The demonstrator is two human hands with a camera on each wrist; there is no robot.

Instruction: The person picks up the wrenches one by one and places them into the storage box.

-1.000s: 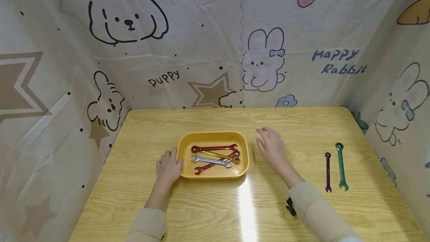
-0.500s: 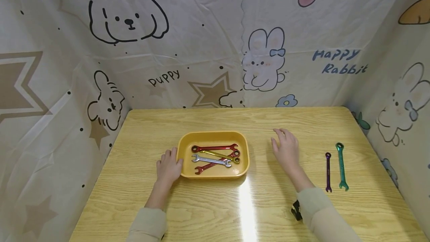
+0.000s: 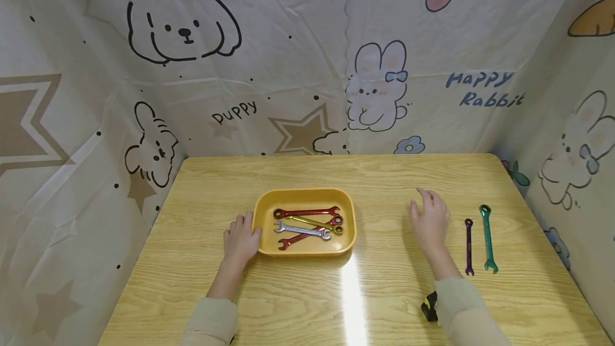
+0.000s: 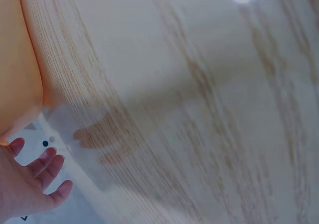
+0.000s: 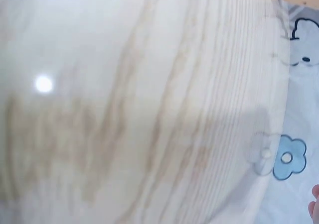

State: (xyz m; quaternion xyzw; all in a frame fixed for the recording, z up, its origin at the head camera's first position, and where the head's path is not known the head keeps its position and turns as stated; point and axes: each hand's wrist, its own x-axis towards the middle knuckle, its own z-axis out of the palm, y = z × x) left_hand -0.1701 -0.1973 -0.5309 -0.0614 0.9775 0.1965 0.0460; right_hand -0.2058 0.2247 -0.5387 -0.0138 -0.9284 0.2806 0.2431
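A yellow plastic tray (image 3: 307,253) rests on the table with several wrenches in it. Two are red, including the upper red wrench (image 3: 307,212), beside a gold wrench (image 3: 311,221) and a silver open-end wrench (image 3: 302,230). My left hand (image 3: 242,238) holds the tray's left rim, thumb over the edge and fingers along the outside. In the left wrist view its fingertips (image 4: 62,189) show below the tray wall (image 4: 20,59). My right hand (image 3: 430,221), empty with loosely bent fingers, hovers left of a purple wrench (image 3: 468,247) and a green wrench (image 3: 487,239).
The wood-grain table (image 3: 298,303) ends at a printed cloth backdrop (image 3: 288,68), which also rises on the left and right. A black wrist device (image 3: 430,306) sits by the right sleeve. The two loose wrenches lie near the table's right side.
My right hand has moved from just right of the tray toward the purple and green wrenches. The left hand, tray and wrenches have stayed in place.
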